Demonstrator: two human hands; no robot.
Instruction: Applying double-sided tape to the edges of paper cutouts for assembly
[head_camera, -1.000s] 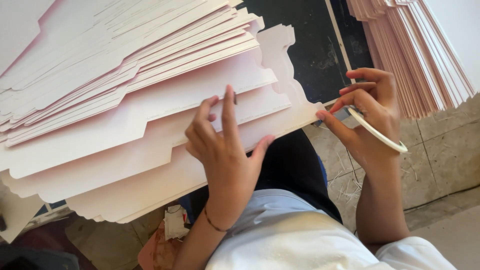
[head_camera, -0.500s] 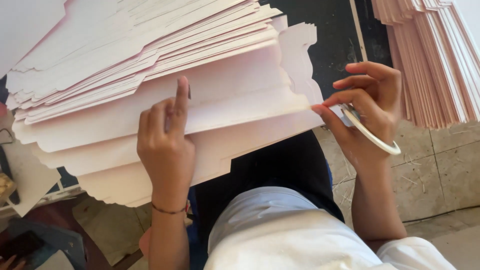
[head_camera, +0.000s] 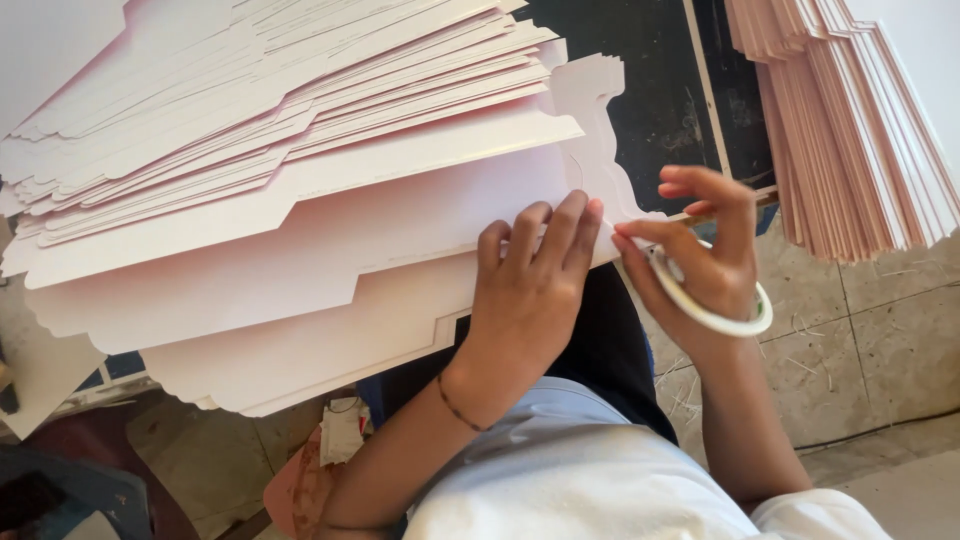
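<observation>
My left hand (head_camera: 530, 290) lies flat, fingers together and extended, pressing on the near right corner of the pink card sheet (head_camera: 330, 240) that sits among the lower layers of the fanned stack (head_camera: 280, 110) across my lap. Its fingertips reach the sheet's scalloped right edge. My right hand (head_camera: 705, 255) is just beside the left, the two nearly touching at the fingertips; thumb and forefinger are pinched together at that same edge, while a roll of white tape (head_camera: 715, 310) hangs looped around the lower fingers. I cannot tell whether a strip of tape runs from the roll to the sheet. The stack is made of die-cut sheets, each stepped and notched, spread leftward and upward. A second stack of pink sheets (head_camera: 850, 120) stands on edge at the upper right, well apart from my hands. Between the two stacks a dark board (head_camera: 670, 90) shows. Below, my white garment (head_camera: 600, 480) fills the lower frame, and a tiled floor (head_camera: 880, 350) lies to the right.
</observation>
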